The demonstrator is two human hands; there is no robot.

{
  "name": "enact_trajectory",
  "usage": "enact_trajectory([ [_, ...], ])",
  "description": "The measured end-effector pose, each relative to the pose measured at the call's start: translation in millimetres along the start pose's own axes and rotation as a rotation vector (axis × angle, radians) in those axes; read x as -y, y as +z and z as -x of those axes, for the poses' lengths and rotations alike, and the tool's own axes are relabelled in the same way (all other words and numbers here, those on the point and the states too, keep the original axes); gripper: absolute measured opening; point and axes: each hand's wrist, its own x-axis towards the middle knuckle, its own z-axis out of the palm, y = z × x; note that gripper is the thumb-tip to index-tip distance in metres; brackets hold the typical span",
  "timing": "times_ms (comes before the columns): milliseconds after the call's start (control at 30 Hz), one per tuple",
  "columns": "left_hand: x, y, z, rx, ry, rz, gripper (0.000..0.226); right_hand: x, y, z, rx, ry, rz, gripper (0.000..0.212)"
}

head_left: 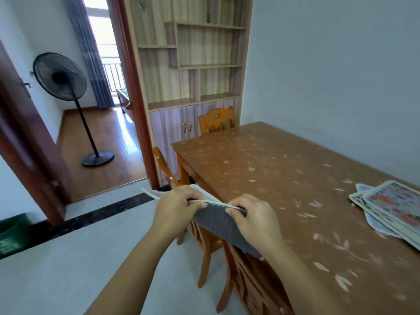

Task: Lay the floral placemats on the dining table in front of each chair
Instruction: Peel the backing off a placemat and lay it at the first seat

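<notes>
One placemat [217,225] edge pinched: left hand [175,206], right hand [255,220].

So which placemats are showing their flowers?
The stacked placemats on the dining table, at the right of the view, lie flowers-up. The held placemat, gripped by the left hand and right hand, shows only its grey back.

One view only, worn on your head, facing forward and down. Your left hand [175,206] and right hand [255,220] sit close under it; the bench [284,169] runs right and far, doorway [100,133] far left.
</notes>
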Motion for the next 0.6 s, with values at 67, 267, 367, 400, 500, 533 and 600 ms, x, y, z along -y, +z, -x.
enact_trajectory([
  [67,14.2,-5.6,-27.4,0.009,-0.009,0.003,0.004,-0.2,14.3,-32.7,0.028,-0.03,0.001,0.007],
  [267,36.4,-19.2,-119.9,0.103,-0.002,0.028,0.013,-8.8,36.5,-129.9,0.068,-0.03,-0.065,0.004],
  [367,44.7,-18.5,-163.0,0.097,0.006,0.085,0.023,-14.9,39.9,-174.6,0.078,-0.027,-0.067,0.005],
  [400,47.9,-15.7,-175.7,0.088,0.013,0.094,0.024,-17.2,41.1,-187.6,0.079,-0.031,-0.052,0.004],
  [500,57.2,-5.1,-206.6,0.069,0.06,0.071,0.021,-23.2,46.6,-215.0,0.076,-0.036,0.022,0.004],
  [533,60.4,-1.8,-215.6,0.065,0.09,0.056,0.018,-25.7,49.6,-220.8,0.075,-0.029,0.036,0.004],
  [600,67.7,4.4,-234.3,0.063,0.155,0.033,0.012,-30.3,57.0,-232.0,0.065,0.003,0.037,0.003],
])
